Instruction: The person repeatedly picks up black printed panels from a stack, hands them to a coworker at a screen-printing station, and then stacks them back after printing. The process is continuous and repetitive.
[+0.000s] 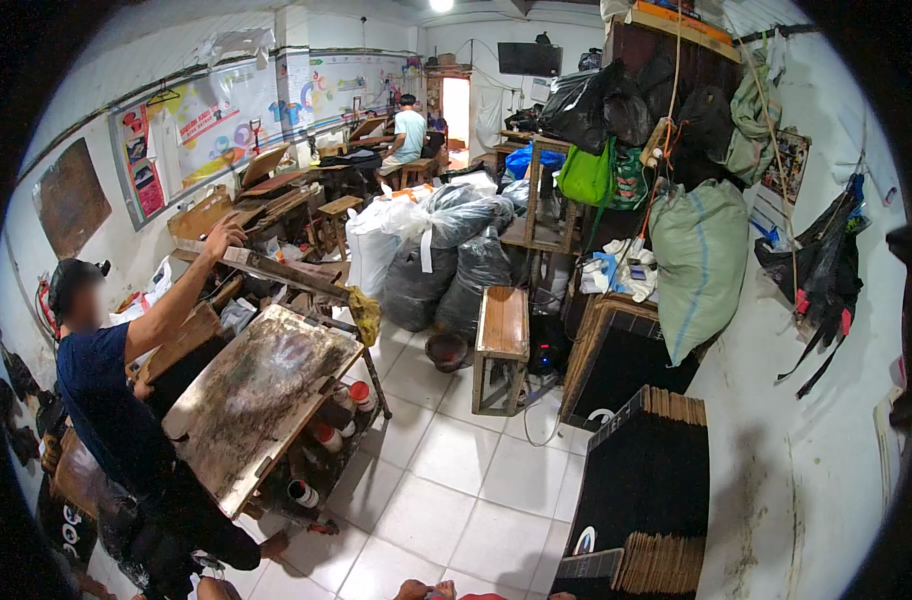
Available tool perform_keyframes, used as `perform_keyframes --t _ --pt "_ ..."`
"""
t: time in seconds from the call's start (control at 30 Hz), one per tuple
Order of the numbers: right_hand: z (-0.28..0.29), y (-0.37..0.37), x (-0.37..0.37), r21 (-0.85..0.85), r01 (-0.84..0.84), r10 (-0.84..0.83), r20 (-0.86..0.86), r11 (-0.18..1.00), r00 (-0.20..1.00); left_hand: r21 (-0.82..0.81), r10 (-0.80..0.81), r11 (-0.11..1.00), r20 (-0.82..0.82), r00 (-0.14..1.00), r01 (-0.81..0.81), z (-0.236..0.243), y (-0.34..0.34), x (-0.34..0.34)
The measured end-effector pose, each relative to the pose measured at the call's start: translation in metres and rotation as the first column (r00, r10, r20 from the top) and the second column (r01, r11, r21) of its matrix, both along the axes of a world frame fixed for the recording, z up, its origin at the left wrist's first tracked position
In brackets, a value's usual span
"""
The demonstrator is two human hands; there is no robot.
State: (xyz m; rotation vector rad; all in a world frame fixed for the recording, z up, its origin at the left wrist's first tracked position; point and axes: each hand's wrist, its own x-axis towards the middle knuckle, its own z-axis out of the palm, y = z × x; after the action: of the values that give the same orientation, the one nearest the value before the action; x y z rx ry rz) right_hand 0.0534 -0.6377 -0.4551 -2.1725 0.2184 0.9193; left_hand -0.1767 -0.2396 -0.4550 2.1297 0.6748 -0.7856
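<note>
Only slivers of me show at the lower edge. A skin-coloured shape, apparently my left hand (pixel 413 590), is cut off by the picture's rim beside a bit of red cloth (pixel 483 597). Farther right, a smaller skin-coloured piece, perhaps my right hand (pixel 561 597), barely shows. Neither one's fingers can be made out, and anything held is hidden. White floor tiles (pixel 416 510) lie just beyond them. Nearest on the right are stacked black boards (pixel 641 480) with thin brown edges.
At left, a person in dark blue (pixel 106 400) raises an arm beside a stained tilted worktable (pixel 266 390); jars (pixel 326 437) stand beneath it. Stuffed sacks (pixel 416 275), a wooden stand (pixel 502 330) and a hanging green sack (pixel 698 265) lie beyond. Another person (pixel 409 135) sits far back.
</note>
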Motion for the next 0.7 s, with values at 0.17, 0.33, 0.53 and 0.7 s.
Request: perform_keyframes --t 0.17,0.33,0.53,0.7 --pt "0.007 0.005 0.023 0.169 0.173 -0.136 -0.212 0.97 0.968 -0.111 0.347 0.927 -0.107 0.932 -0.358 -0.005 -0.022 0.002" --pt "0.011 0.002 0.031 0.038 -0.04 0.043 -0.08 0.998 0.996 -0.089 0.426 0.894 -0.132 0.895 -0.438 0.014 -0.024 0.0" --pt "-0.059 -0.016 0.031 0.45 -0.173 0.16 0.067 0.876 0.985 -0.068 0.45 0.884 -0.133 0.883 -0.462 0.021 -0.03 -0.005" --pt "-0.097 -0.029 0.033 0.431 0.032 0.046 -0.171 0.902 0.984 -0.062 0.445 0.89 -0.097 0.89 -0.452 0.012 -0.035 -0.01"
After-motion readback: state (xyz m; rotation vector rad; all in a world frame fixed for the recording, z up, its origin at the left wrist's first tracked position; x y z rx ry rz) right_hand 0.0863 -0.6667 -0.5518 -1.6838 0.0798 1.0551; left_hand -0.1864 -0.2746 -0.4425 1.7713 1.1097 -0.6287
